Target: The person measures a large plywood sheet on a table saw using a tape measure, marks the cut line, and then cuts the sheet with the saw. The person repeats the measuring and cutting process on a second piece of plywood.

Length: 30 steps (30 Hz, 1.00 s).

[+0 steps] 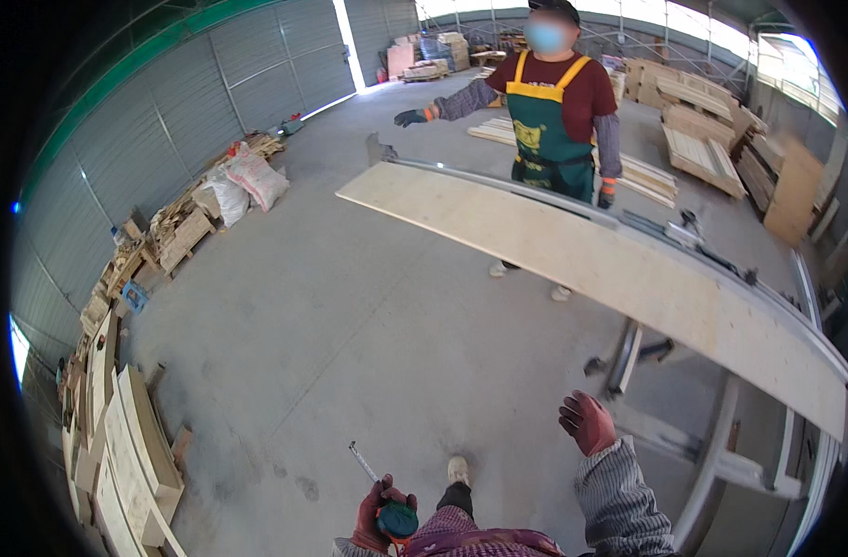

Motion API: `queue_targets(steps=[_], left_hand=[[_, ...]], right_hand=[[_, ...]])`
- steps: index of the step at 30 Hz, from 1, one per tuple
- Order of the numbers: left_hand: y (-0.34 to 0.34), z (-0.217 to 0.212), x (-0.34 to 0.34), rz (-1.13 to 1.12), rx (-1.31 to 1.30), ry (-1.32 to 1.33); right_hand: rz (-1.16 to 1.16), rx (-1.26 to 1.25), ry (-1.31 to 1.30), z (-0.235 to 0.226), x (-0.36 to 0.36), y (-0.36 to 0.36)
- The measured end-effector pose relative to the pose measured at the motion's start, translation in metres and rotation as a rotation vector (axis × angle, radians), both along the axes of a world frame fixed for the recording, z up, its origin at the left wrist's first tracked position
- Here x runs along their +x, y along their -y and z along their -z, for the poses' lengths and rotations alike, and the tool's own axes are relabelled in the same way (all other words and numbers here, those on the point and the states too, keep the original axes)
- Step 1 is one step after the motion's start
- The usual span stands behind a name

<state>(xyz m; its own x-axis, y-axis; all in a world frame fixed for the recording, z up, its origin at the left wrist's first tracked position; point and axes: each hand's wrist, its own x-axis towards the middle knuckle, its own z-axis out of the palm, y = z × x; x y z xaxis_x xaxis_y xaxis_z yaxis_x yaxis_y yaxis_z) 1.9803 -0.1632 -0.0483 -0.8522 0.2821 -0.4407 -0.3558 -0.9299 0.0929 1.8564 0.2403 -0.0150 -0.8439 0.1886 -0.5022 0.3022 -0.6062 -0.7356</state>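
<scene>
My left hand [376, 512], in a dark red glove, grips a green tape measure [398, 520] low at my waist, with a short length of its blade [363, 460] sticking out up and to the left. Also gloved in red, my right hand [587, 422] hangs in the air with its fingers loosely curled and nothing in it, a little short of the long pale wooden board [610, 265]. That board lies across a metal saw table [721, 436] and runs from upper left to lower right. A co-worker in a green and yellow apron [545, 130] stands behind the board.
Wooden boards and offcuts [131, 446] are stacked along the left wall, with white sacks [243, 181] further back. More timber stacks [712, 139] stand at the back right. Bare concrete floor [350, 325] lies between me and the board. My shoe [458, 469] shows below.
</scene>
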Motion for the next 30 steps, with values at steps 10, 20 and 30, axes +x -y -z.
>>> queue_targets(steps=[10,20,30], left_hand=[[0.041,-0.079,-0.250,0.095,-0.452,0.102],[-0.056,-0.071,-0.548,0.530,-0.627,-0.337],[-0.132,-0.080,-0.642,0.831,-0.889,-0.001]], right_hand=[[0.220,-0.369,0.001,0.027,-0.200,-0.011],[0.270,-0.541,-0.560,0.070,-0.281,-0.075],[0.934,-0.424,-0.226,0.041,-0.298,-0.045]])
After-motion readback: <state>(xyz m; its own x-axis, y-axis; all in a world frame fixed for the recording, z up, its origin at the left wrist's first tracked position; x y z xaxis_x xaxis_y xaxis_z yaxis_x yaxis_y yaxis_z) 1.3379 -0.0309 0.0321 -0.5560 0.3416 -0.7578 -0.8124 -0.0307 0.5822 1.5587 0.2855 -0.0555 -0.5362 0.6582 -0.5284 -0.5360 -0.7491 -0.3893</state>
